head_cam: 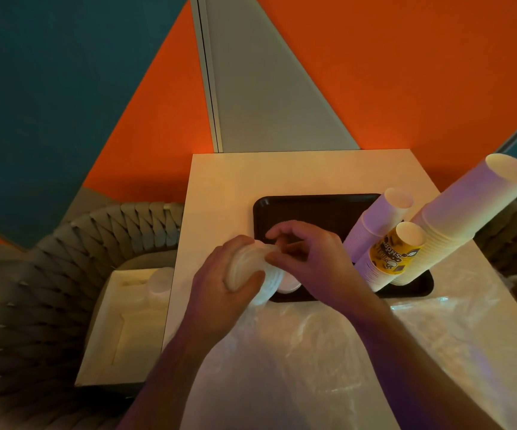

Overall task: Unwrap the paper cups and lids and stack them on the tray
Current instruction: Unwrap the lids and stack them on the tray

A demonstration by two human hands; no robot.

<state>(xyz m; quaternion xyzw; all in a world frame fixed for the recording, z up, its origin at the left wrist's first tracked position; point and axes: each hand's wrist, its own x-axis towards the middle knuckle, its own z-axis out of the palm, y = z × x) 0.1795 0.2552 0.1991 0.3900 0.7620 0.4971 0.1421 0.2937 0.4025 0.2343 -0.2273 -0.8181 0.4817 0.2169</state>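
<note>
Fingers [277, 259] of the right hand [307, 262] are curled, pinching at the end of the lids [251, 271], prob. at the wrap, tho I can't tell if it's film or a lid edge they've got. Left hand [220, 287] grips the lids from the side, fingers wrapped round the stack w/ the thumb on the near side, so the stack stays steady while the other hand works at it. Stack is held tilted, over the near-left corner of the tray [313, 206], just in front of the right fingers; looks like it's held there so the lids can go straight down once free.

A few loose lids [288, 285] lie on the tray right under the hands. Cup stacks [456, 225] stand on the tray to the right of the fingers, well apart from them, already bare. Clear wrap [328, 352] lies spread on the table [220, 181], nearer the person than the hands.

Both forearms reach in from the near edge, wrists angled in toward each other, hands touching at the stack.
</note>
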